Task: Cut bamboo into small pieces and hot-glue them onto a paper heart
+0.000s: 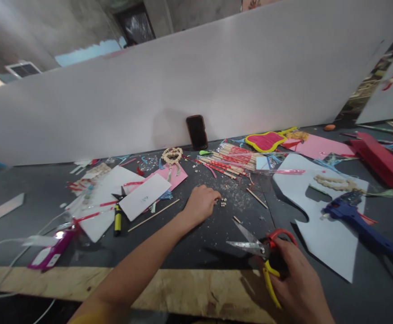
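Near the middle of the dark table, my left hand (pixel 201 203) rests with its fingers curled together beside a few small pale pieces (pixel 223 202); what its fingertips hold, if anything, is too small to tell. My right hand (pixel 295 274) grips scissors (pixel 264 249) with red and yellow handles, low at the right. Their blades are spread and point left. A short stick piece (pixel 237 220) lies just beyond the blade tips. Farther right is another thin stick (pixel 257 198), and a long thin stick (pixel 154 216) lies left of my left hand.
A phone (pixel 197 132) leans on the white partition (pixel 122 108). Red-patterned sticks (pixel 230 159) lie behind my hands. At the right are a blue glue gun (pixel 358 220) and white cut paper (pixel 334 238); at the left, yellow-handled pliers (pixel 117 219) and a purple device (pixel 54 249).
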`<state>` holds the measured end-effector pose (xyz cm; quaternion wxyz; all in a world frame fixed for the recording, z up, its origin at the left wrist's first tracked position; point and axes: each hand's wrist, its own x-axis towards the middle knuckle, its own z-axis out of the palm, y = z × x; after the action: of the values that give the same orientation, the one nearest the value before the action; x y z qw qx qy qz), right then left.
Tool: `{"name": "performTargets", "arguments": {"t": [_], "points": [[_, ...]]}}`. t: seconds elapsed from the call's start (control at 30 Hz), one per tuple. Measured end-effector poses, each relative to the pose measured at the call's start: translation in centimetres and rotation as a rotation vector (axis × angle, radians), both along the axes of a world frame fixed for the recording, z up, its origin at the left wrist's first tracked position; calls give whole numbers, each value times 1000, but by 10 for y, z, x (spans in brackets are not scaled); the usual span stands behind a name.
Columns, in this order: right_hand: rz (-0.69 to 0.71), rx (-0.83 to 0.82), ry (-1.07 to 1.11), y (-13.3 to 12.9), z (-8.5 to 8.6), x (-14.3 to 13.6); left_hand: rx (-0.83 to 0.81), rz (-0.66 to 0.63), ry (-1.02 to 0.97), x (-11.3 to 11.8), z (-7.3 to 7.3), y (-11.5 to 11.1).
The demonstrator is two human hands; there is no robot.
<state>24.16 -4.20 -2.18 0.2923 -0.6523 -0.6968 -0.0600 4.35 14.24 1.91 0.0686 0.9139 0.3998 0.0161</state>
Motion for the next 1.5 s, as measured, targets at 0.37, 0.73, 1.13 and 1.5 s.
{"name": "performTargets", "arguments": {"t": [0.37,0.73,1.13,1.5], "points": [[-28,-72,17,0,-5,0,-17,53,31,-7,6,-3],[1,-28,-51,0,-5,0,10,70,82,0,5,-3],[4,-63,-10,0,-4,0,-12,79,64,0,2,-4],[5,-44,-45,0,-5,0,-31,89,40,0,3,-3]]}}
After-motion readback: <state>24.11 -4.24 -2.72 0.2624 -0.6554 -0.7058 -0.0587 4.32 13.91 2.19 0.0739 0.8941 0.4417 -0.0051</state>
